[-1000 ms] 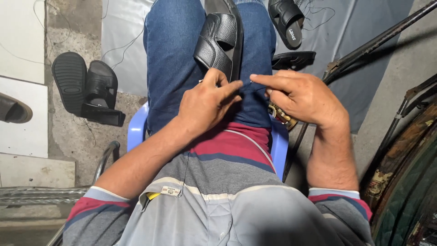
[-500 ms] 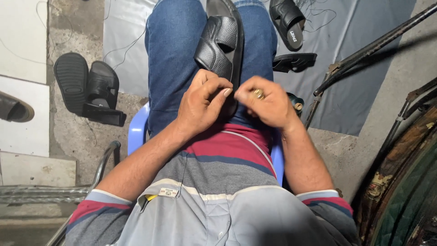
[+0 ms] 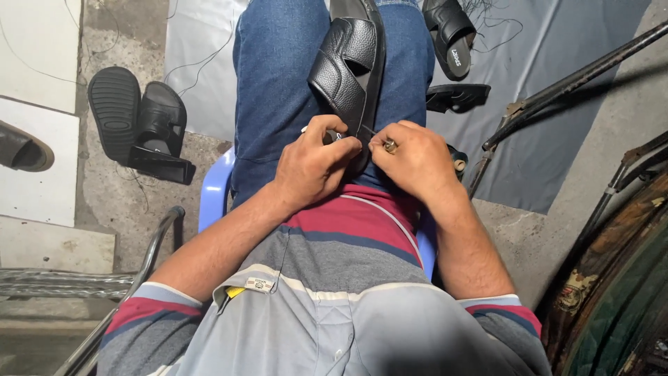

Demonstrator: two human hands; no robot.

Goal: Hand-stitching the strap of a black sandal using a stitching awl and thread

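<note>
Sandal (image 3: 351, 66) | left hand (image 3: 313, 167) fingers clamp heel | right hand (image 3: 414, 160) now pinching close

The sandal (image 3: 351, 66) on the lap is black, with a bumpy, pebbly look on its straps. The jeans (image 3: 275, 83) are dark blue. The shirt (image 3: 334, 292) has wide stripes: grey, dark red, dark blue and a thin cream line. The little chair (image 3: 214, 195) is light blue. Two sandals on the floor to the left (image 3: 139, 125) are black, and one shows a sole with ridges. Another black sandal (image 3: 452, 35) lies on a grey sheet (image 3: 543, 132). The floor tiles (image 3: 35, 104) are white, and the ground (image 3: 97, 202) between them is grey.
</note>
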